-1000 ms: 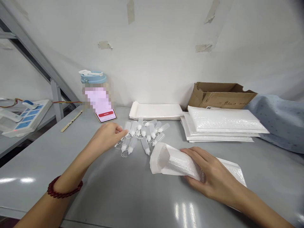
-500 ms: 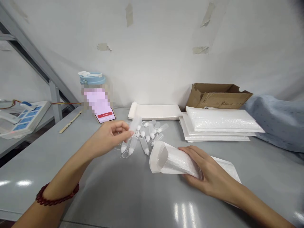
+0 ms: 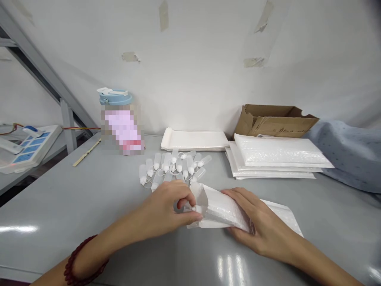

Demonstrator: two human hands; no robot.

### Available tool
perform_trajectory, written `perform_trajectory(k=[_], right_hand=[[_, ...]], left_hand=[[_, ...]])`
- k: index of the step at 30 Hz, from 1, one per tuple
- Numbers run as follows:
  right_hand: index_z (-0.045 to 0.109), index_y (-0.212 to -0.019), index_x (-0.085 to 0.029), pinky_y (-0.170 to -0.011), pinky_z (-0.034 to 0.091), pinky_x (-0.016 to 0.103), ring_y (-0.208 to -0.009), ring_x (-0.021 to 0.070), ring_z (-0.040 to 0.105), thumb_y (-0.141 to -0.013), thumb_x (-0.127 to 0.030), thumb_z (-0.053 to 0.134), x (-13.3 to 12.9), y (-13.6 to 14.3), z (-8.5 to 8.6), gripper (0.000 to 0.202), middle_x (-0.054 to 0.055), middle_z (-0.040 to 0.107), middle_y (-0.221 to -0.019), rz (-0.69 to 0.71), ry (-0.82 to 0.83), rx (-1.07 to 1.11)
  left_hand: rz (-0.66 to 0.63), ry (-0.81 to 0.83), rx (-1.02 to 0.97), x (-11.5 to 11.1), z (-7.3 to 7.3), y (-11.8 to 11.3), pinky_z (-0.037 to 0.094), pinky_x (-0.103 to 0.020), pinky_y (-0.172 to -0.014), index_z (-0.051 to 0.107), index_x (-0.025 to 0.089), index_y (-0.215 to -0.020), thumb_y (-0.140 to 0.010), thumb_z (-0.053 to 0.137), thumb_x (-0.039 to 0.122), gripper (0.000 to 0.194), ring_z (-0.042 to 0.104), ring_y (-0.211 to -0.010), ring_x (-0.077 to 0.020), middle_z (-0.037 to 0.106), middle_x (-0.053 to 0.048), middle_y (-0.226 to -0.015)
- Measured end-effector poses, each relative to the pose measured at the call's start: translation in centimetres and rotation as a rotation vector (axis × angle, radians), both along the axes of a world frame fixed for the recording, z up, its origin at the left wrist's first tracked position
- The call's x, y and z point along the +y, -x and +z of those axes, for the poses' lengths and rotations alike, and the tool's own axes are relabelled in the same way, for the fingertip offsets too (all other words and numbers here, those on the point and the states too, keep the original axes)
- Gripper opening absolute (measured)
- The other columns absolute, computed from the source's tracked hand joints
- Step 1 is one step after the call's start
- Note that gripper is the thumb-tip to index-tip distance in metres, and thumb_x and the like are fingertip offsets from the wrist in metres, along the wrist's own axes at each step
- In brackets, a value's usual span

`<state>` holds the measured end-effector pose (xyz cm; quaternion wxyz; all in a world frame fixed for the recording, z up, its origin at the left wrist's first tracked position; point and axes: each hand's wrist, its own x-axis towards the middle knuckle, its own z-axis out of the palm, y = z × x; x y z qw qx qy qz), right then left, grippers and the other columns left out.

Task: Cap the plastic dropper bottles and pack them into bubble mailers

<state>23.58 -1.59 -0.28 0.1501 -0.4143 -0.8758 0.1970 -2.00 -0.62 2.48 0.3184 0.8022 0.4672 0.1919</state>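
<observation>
My right hand is wrapped round a white bubble mailer, whose mouth gapes toward the left. At that mouth is my left hand, with thumb and fingers pinched on a small squeeze bottle; only a whitish bit of it shows between the fingertips. Just beyond my left hand lies a loose group of translucent squeeze bottles with white tips and looped cap straps. My left hand covers some of the nearest ones. The mailer's far end extends out past my right wrist.
Bubble mailers are stacked at the back right, before an open cardboard box. Flat white envelopes lie against the wall. A phone, partly blurred, leans on a blue-lidded container. A thin stick and blue cloth flank the grey table.
My left hand has moved right and toward me, from the group of bottles to the mailer's mouth, carrying a bottle. My right hand keeps its hold on the mailer.
</observation>
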Motion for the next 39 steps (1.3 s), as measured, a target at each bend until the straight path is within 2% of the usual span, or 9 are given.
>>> perform_trajectory(k=[3, 5, 10, 12, 18, 26, 31, 34, 39], right_hand=[[0.041, -0.128, -0.021, -0.09, 0.048, 0.044, -0.108, 0.0274, 0.054, -0.075, -0.019, 0.055, 0.0, 0.0, 0.1, 0.055, 0.011, 0.054, -0.12, -0.003, 0.003, 0.014], [0.042, -0.127, -0.021, -0.09, 0.048, 0.043, -0.108, 0.0266, 0.055, -0.075, -0.018, 0.055, 0.1, 0.0, 0.2, 0.053, 0.01, 0.055, -0.119, -0.008, 0.009, 0.028], [0.043, -0.124, -0.022, -0.088, 0.05, 0.039, -0.106, 0.0252, 0.056, -0.075, -0.018, 0.055, 0.2, 0.0, 0.5, 0.051, 0.009, 0.056, -0.117, -0.027, 0.041, 0.047], [0.042, -0.125, -0.023, -0.088, 0.05, 0.039, -0.107, 0.0253, 0.056, -0.076, -0.019, 0.055, 0.2, 0.0, 0.6, 0.051, 0.008, 0.056, -0.118, -0.029, 0.041, 0.048], [0.038, -0.129, -0.025, -0.092, 0.049, 0.044, -0.111, 0.0268, 0.055, -0.077, -0.022, 0.055, -0.1, -0.3, 0.3, 0.055, 0.009, 0.053, -0.123, -0.026, 0.009, 0.042], [0.038, -0.13, -0.025, -0.09, 0.05, 0.045, -0.11, 0.0283, 0.056, -0.077, -0.021, 0.055, -0.2, -0.2, 0.2, 0.056, 0.01, 0.055, -0.122, -0.023, -0.02, 0.026], [0.041, -0.128, -0.024, -0.088, 0.051, 0.045, -0.107, 0.0281, 0.058, -0.076, -0.021, 0.055, -0.1, -0.2, 0.3, 0.054, 0.01, 0.056, -0.12, -0.045, -0.045, 0.024], [0.041, -0.126, -0.024, -0.088, 0.051, 0.044, -0.107, 0.0275, 0.057, -0.076, -0.021, 0.055, 0.2, -0.2, 0.1, 0.052, 0.009, 0.057, -0.118, -0.059, -0.051, 0.027], [0.039, -0.127, -0.022, -0.092, 0.048, 0.046, -0.11, 0.0275, 0.054, -0.077, -0.022, 0.055, 0.3, -0.3, 0.0, 0.052, 0.011, 0.054, -0.12, -0.063, -0.039, 0.009]], left_hand=[[-0.038, 0.055, -0.165, -0.2, 0.2, -0.5, 0.043, -0.026, -0.071, 0.071, 0.024, -0.089, -0.079, 0.066, 0.031, 0.013, 0.056, -0.076, -0.0149, 0.065, 0.002, -0.074], [0.025, 0.086, -0.228, 0.1, 0.6, -0.1, 0.044, -0.026, -0.072, 0.072, 0.026, -0.092, -0.082, 0.062, 0.032, 0.015, 0.057, -0.079, -0.0158, 0.069, 0.001, -0.083], [0.565, -0.123, -0.033, 2.3, 0.7, 2.2, 0.041, -0.027, -0.06, 0.068, 0.022, -0.08, -0.082, 0.056, 0.039, 0.021, 0.052, -0.066, -0.016, 0.066, 0.0, -0.075], [0.669, -0.214, 0.084, 3.3, 0.1, 3.0, 0.04, -0.027, -0.061, 0.065, 0.02, -0.086, -0.081, 0.055, 0.041, 0.023, 0.053, -0.07, -0.0174, 0.064, -0.001, -0.081], [0.571, -0.338, 0.283, 4.4, -2.1, 3.3, 0.041, -0.032, -0.068, 0.057, 0.017, -0.095, -0.082, 0.052, 0.043, 0.029, 0.053, -0.088, -0.0246, 0.058, -0.006, -0.088], [0.521, -0.422, 0.298, 4.8, -3.0, 3.0, 0.04, -0.032, -0.065, 0.056, 0.018, -0.076, -0.085, 0.046, 0.035, 0.022, 0.051, -0.082, -0.0245, 0.059, -0.007, -0.077], [0.632, -0.401, 0.217, 4.5, -1.8, 3.2, 0.04, -0.027, -0.062, 0.054, 0.02, -0.072, -0.082, 0.046, 0.029, 0.016, 0.053, -0.073, -0.019, 0.059, -0.002, -0.073], [0.724, -0.362, 0.003, 3.7, -0.5, 3.3, 0.039, -0.024, -0.056, 0.055, 0.02, -0.077, -0.083, 0.05, 0.033, 0.014, 0.052, -0.062, -0.0143, 0.058, 0.001, -0.07], [0.565, -0.228, -0.257, 2.0, 1.7, 3.2, 0.038, -0.021, -0.047, 0.057, 0.02, -0.076, -0.082, 0.057, 0.035, 0.015, 0.048, -0.05, -0.01, 0.055, 0.004, -0.057]])
